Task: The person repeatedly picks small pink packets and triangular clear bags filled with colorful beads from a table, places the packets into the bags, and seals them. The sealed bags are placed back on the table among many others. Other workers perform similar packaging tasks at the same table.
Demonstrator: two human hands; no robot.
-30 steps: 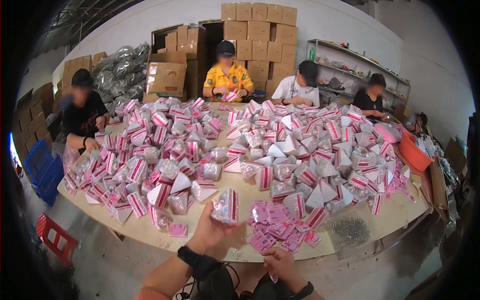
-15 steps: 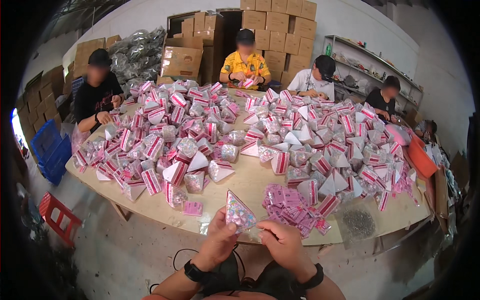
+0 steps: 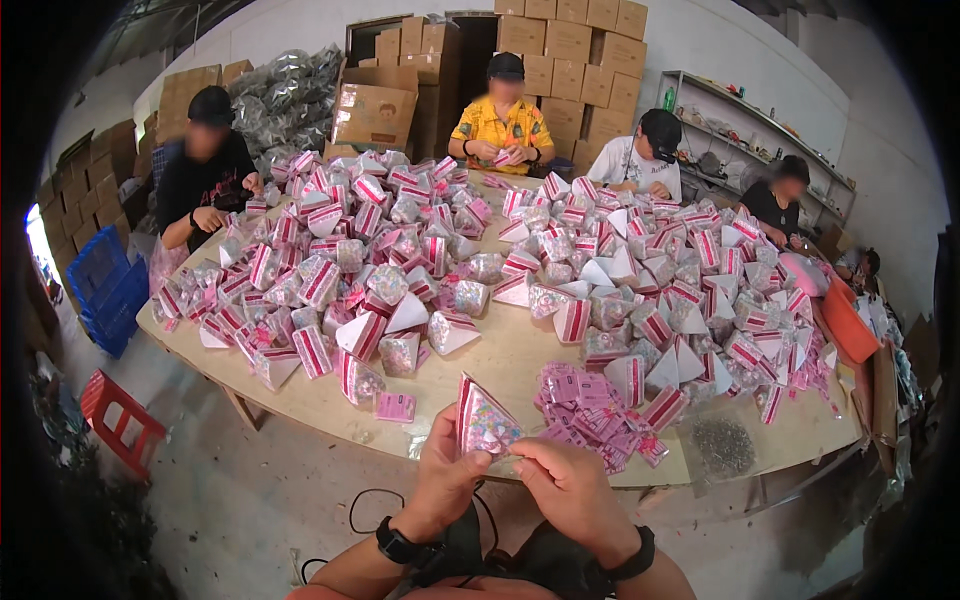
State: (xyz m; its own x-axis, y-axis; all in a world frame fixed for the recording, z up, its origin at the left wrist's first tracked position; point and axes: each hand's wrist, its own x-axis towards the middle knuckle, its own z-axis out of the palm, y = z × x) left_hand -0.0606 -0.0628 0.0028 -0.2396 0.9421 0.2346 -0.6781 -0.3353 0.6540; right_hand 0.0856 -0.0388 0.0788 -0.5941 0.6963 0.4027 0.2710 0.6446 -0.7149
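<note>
My left hand (image 3: 445, 470) is closed round a cake-slice-shaped pack (image 3: 486, 418), with thumb and fingers on its left side and lower edge. The pack has a clear face over multicoloured beads and a pink-and-red striped side. At its lower right corner, my right hand (image 3: 570, 485) pinches thumb and forefinger together. Whether they grip the corner itself or something tiny on it is hidden. Right of the hands lies a heap of small pink printed packets (image 3: 590, 410). A single pink packet (image 3: 395, 407) rests at the table's front edge, left of my hands.
Many similar wedge packs (image 3: 385, 285) cover the pale table (image 3: 480, 365). A clear bag of small dark pieces (image 3: 722, 447) lies at front right, near an orange bin (image 3: 850, 318). Several people sit around the table. A red stool (image 3: 118, 420) and blue crates (image 3: 105, 290) stand left.
The view has shifted slightly. My left hand still holds the pack, now turned a little so more of its striped side shows. My right fingertips stay at its corner.
</note>
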